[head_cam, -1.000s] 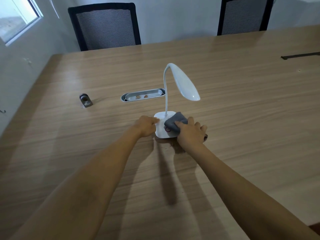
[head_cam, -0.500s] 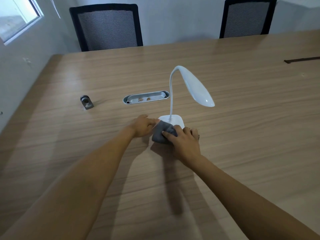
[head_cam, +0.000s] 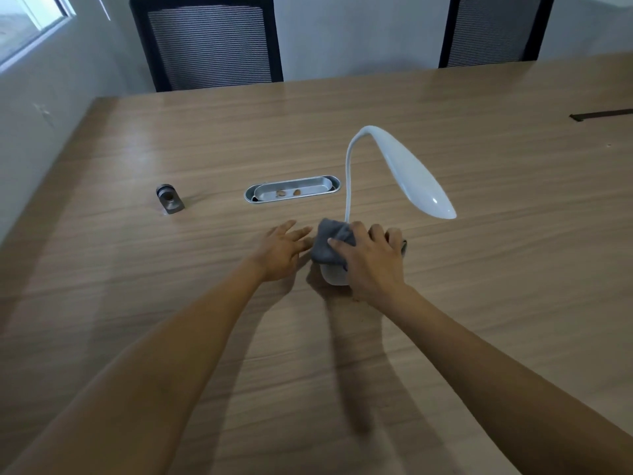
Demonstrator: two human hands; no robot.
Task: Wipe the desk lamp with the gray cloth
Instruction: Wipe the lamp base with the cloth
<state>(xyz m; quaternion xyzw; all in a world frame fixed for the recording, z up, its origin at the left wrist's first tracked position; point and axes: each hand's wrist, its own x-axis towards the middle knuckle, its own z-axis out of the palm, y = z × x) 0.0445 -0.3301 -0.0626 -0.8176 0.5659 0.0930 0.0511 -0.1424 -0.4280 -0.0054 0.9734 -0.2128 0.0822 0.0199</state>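
Note:
A white desk lamp (head_cam: 412, 173) with a curved gooseneck stands on the wooden table (head_cam: 496, 252), its head drooping to the right. Its square base shows only as a white corner under my right hand. My right hand (head_cam: 370, 260) presses the gray cloth (head_cam: 330, 243) down onto the base, fingers spread over it. My left hand (head_cam: 282, 250) lies flat on the table just left of the base, fingers apart, its fingertips beside the cloth's left edge.
A silver oval cable tray (head_cam: 293, 192) with two small brown bits is set into the table behind the lamp. A small metal cylinder (head_cam: 169, 199) stands to the left. Two black mesh chairs (head_cam: 209, 42) line the far edge. A dark strip (head_cam: 603, 115) lies far right.
My left hand has let go of the lamp base and opened flat on the table. My right hand has slid the cloth over the top of the base.

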